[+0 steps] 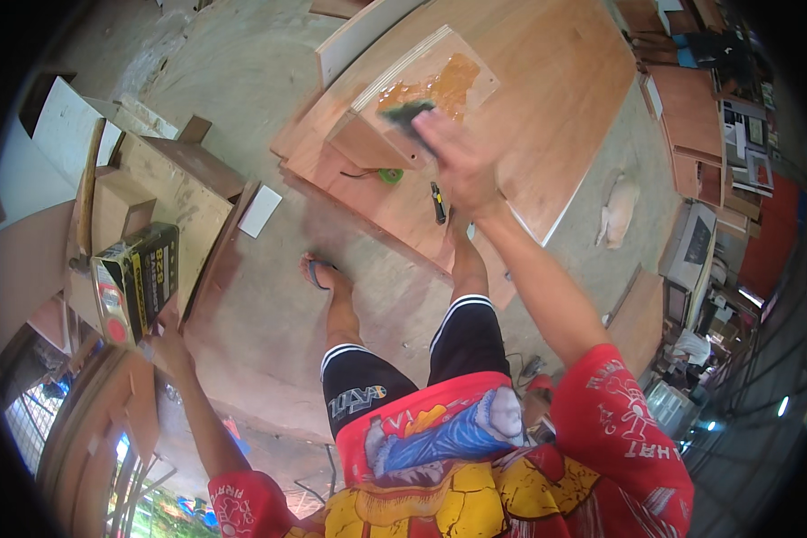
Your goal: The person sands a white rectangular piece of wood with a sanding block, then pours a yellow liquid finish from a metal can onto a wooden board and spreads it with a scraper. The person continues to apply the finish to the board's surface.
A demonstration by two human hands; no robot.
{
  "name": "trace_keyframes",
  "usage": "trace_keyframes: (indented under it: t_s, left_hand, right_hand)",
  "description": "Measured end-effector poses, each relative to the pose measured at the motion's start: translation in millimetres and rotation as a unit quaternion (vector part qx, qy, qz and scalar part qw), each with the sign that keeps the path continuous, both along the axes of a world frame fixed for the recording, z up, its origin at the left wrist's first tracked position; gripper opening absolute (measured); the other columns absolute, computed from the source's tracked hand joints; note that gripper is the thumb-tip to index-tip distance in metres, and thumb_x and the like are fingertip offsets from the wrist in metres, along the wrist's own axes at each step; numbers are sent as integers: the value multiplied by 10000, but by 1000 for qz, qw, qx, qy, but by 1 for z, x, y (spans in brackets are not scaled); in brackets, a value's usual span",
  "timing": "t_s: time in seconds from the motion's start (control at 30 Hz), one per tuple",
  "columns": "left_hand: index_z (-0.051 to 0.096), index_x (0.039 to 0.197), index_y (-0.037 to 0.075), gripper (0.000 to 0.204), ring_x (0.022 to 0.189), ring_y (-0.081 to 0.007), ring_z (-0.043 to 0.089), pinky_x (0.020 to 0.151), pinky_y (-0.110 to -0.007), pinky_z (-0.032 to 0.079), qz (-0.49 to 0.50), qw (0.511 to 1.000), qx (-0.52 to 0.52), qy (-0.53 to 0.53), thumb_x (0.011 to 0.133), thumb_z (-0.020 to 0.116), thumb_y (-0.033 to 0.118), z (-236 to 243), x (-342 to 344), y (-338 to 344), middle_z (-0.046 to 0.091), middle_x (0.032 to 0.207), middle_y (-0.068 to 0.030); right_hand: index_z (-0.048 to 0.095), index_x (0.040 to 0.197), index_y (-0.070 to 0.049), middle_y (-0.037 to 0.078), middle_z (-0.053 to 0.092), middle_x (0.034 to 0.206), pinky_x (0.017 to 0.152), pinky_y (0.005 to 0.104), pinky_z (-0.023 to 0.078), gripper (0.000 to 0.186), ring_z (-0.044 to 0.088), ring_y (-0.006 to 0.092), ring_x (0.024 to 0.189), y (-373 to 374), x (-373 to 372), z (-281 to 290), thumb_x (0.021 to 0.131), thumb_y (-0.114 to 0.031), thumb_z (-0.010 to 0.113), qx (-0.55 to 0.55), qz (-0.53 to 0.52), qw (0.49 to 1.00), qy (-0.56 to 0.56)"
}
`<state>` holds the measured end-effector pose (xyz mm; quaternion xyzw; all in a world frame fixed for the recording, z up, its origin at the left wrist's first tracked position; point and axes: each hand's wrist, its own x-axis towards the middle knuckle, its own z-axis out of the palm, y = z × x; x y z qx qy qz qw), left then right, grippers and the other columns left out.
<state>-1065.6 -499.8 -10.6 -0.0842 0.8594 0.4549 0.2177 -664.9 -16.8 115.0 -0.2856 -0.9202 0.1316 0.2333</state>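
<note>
My right hand (pixel 462 157), blurred by motion, grips a dark flat spreader (pixel 407 115) against the top of a small wooden panel box (pixel 378 143). Glossy amber glue (pixel 453 82) covers part of that top face. At the far left, my left hand (pixel 163 342) is closed at the lower edge of a black and yellow rectangular can (pixel 143 276), which is tilted. Part of its grip is hidden. A black and yellow utility knife (pixel 438 203) and a green tape roll or tape measure (pixel 390 176) lie on the plywood sheet (pixel 547 99).
A hammer (pixel 91 184) with a wooden handle stands among wooden boxes (pixel 193 202) at the left. A pale animal (pixel 617 211) lies on the concrete floor at the right. Cabinets and panels (pixel 686 117) line the far right, where another person (pixel 717 52) is partly visible.
</note>
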Motion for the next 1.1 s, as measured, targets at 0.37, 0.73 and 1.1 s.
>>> trace_keyframes:
  t_s: [0.37,0.73,1.1]
  left_hand:
    - [149,1653,233,1046,1269,-359,542,983,-560,488,72,971,-36,-224,882,845,104,11,207,-70,399,1511,-213]
    - [400,1544,109,779,1140,-275,624,825,-403,514,-69,965,-73,-240,921,836,275,13,232,-84,557,1424,-198]
    - [620,1300,-13,357,1096,-232,658,924,-364,528,-205,971,28,-119,1011,716,174,-19,242,26,673,1240,-151]
  right_hand:
    - [672,1398,-26,208,656,1436,1192,489,470,529,583,415,1385,-72,29,-42,879,68,624,-90,30,990,-99]
    - [658,1329,48,87,752,1205,922,293,561,300,700,123,1022,-5,26,42,1077,-112,628,-540,-277,756,244]
    - [719,1263,-14,193,770,1103,776,436,609,328,743,393,897,44,44,24,958,6,600,-48,12,999,0]
